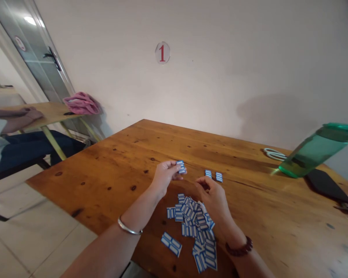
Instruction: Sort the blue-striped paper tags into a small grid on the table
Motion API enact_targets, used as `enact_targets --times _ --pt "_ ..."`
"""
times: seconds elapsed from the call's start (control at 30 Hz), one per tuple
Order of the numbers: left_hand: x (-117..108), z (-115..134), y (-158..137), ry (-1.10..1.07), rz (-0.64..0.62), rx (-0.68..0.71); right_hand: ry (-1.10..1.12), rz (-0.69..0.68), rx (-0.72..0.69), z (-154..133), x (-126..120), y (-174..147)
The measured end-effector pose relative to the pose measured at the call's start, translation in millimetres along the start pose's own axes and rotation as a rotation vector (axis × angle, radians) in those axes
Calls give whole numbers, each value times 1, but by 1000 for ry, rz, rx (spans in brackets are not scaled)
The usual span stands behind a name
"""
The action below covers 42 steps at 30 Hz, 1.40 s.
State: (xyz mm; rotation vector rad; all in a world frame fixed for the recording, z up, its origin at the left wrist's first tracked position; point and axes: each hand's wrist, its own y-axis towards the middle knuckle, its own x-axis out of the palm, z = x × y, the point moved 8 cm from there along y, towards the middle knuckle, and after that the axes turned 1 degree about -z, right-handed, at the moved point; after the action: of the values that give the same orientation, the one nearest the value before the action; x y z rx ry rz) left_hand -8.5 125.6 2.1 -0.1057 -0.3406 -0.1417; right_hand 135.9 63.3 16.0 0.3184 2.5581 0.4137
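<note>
My left hand (167,174) pinches a small blue-and-white label sheet (180,166) between thumb and fingers, raised over the wooden table. To its right, my right hand (213,194) is closed, thumb and fingertips together; whatever they hold, if anything, is hidden. Beneath and between the hands lies a loose pile of label sheets (191,216), white panels edged in blue, overlapping at many angles. Just beyond my right hand, two small label pieces (219,177) lie side by side. A larger label sheet (171,244) rests apart from the pile, nearer to me.
On the right of the wooden table (110,166) are a green bottle (316,152), a coiled white cable (274,154) and a dark flat case (326,185). The wall bounds the far side. At left, another person's hands (29,116) rest at a second table, near a pink cloth (82,103).
</note>
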Motion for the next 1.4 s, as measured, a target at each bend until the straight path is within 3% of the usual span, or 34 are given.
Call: enact_targets --times 0.13,0.57,0.8,1.17,1.4 --pt "-10 6 2 -67 56 8 -107 -126 -54 -2 8 0" --pt "-7 10 -3 -46 59 9 -223 -511 -134 -17 34 -17" --pt "-5 8 -3 -59 54 -17 -344 -610 -170 -26 47 -30" --pt "-4 7 -4 -27 44 -16 -377 -714 -118 -21 52 -38" --pt "-5 4 -2 -11 37 -18 -350 -643 -139 -24 53 -36"
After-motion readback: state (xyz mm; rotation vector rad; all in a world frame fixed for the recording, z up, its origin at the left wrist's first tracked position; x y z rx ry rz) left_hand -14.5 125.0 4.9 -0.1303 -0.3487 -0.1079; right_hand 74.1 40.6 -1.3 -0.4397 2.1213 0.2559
